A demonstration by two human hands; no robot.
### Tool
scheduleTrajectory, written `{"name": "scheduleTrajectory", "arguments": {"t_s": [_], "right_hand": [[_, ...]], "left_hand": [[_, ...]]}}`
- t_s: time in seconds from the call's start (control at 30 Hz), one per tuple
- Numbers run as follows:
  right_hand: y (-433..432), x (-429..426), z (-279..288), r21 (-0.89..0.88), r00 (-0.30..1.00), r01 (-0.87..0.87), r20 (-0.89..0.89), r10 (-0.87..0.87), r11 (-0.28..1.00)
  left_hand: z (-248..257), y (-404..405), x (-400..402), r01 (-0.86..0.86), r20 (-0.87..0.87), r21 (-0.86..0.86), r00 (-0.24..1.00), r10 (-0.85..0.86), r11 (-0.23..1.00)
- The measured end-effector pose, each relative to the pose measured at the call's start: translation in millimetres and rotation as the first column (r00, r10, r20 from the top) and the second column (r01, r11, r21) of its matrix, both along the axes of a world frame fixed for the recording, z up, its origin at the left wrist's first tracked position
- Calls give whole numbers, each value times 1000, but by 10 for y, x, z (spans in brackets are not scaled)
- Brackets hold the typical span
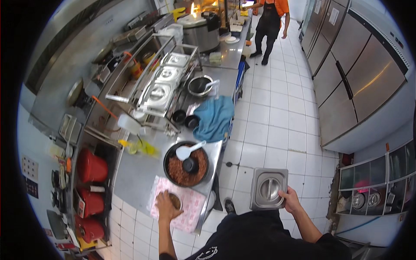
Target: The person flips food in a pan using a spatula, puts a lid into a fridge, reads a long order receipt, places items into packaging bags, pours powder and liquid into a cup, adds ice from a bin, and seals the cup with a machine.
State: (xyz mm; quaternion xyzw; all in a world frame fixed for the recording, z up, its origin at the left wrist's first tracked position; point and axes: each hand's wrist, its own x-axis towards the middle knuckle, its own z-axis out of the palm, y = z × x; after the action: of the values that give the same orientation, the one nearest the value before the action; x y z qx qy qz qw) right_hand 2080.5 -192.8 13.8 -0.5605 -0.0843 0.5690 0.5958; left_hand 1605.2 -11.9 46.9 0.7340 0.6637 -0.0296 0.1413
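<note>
My left hand (167, 206) spans the near side of a small round bowl (175, 201) with brown contents, fingers on one side and thumb on the other. That bowl rests on pink-and-white printed paper (191, 209) at the near end of the steel counter. In my right hand (290, 199) is a lidded stainless steel food pan (268, 188), held out over the floor with the thumb on its lid. Beyond the paper stands a round black pan (169, 175) of reddish-brown minced food. A white ladle (190, 150) and a small black cup (190, 165) are in it.
A blue towel (214, 117), black cups (191, 121) and a rack of lidded steel pans (159, 94) occupy the counter (130, 175). A yellow-green squeeze bottle (148, 148) lies nearby. Steel refrigerators (364, 74) line the right. A co-worker (269, 26) stands in the far aisle.
</note>
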Motion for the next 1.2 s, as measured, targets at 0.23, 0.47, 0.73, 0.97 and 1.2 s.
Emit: {"name": "scheduleTrajectory", "arguments": {"t_s": [0.23, 0.47, 0.73, 0.97, 1.2], "right_hand": [[348, 893, -207, -42, 995, 56, -78, -59, 998], [831, 2326, -315, -38, 981, 153, -113, -156, 988], [1505, 4426, -230, 0, 957, 286, -60, -285, 958], [2259, 6333, -293, -22, 893, 449, 10, -449, 893], [3087, 8083, -148, 7, 773, 631, 73, -630, 776]], "left_hand": [[1436, -239, 863, -86, -67, -72, 994, 82, 994], [2178, 385, 2828, 146, -30, 46, 989, -145, 988], [1992, 1541, 5287, 366, 125, 27, 922, -366, 930], [1554, 2934, 7479, 597, 89, -70, 802, -591, 799], [1209, 4572, 10068, 799, 184, 0, 591, -785, 602]]}}
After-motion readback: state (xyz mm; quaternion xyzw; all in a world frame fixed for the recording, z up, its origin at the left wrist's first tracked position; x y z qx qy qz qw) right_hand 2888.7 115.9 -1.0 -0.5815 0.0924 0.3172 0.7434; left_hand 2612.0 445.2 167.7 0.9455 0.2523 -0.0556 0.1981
